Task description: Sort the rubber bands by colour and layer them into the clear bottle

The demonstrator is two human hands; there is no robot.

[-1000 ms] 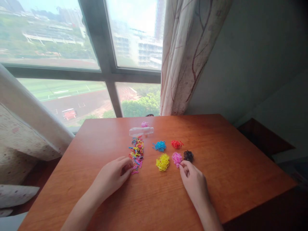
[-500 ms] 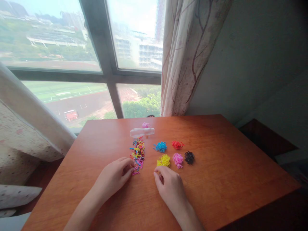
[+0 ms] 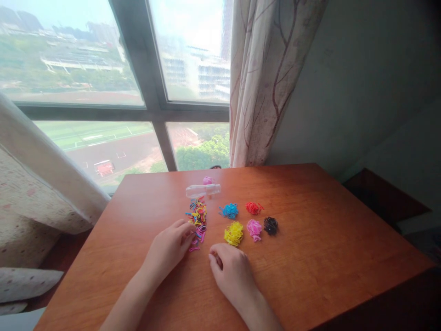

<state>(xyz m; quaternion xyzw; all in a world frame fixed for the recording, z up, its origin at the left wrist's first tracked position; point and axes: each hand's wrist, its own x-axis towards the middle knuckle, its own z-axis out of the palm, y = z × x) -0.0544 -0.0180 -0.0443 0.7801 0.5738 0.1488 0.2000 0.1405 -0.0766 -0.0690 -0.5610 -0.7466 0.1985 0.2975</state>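
Observation:
A mixed pile of small coloured rubber bands (image 3: 199, 216) lies left of centre on the wooden table. My left hand (image 3: 172, 243) reaches its near end, fingers bent together and touching the bands; what they pinch, if anything, is hidden. My right hand (image 3: 230, 271) hovers in front of the yellow rubber bands (image 3: 233, 233), thumb and forefinger curled together with no band visible in them. Sorted by colour, blue rubber bands (image 3: 229, 211), red rubber bands (image 3: 254, 208), pink rubber bands (image 3: 254, 229) and black rubber bands (image 3: 270, 225) form separate heaps to the right.
Behind the mixed pile lies a clear plastic bag or tube (image 3: 203, 190). A pink round object (image 3: 208, 180) sits beyond it, near the far edge of the table (image 3: 310, 257). A window and curtains (image 3: 255, 92) stand behind.
My right hand has moved left and back from the yellow heap towards the mixed pile. My left hand has shifted slightly right over the mixed bands.

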